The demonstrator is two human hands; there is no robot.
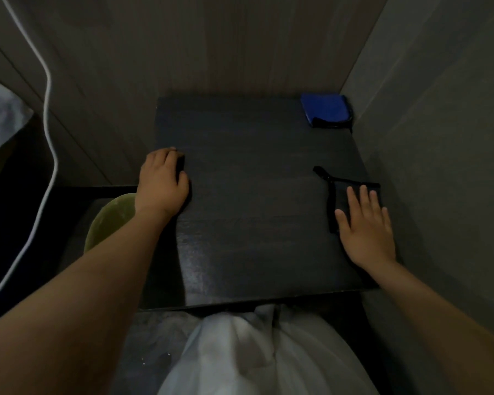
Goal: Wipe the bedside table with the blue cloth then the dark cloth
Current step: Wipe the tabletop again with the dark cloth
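Observation:
The dark bedside table (pixel 254 195) fills the middle of the view. A folded blue cloth (pixel 325 109) lies in its far right corner, against the wall. The dark cloth (pixel 340 195), with a black trim strip, lies flat near the table's right edge. My right hand (pixel 365 232) rests flat on the dark cloth with its fingers spread, covering its near part. My left hand (pixel 161 183) is at the table's left edge, with its fingers curled over onto the top.
Walls close in behind the table and along its right side (pixel 439 166). A white cable (pixel 50 138) hangs down on the left. A round green cushion (pixel 111 220) sits low beside the table's left edge. My white garment (pixel 254 352) is below the front edge.

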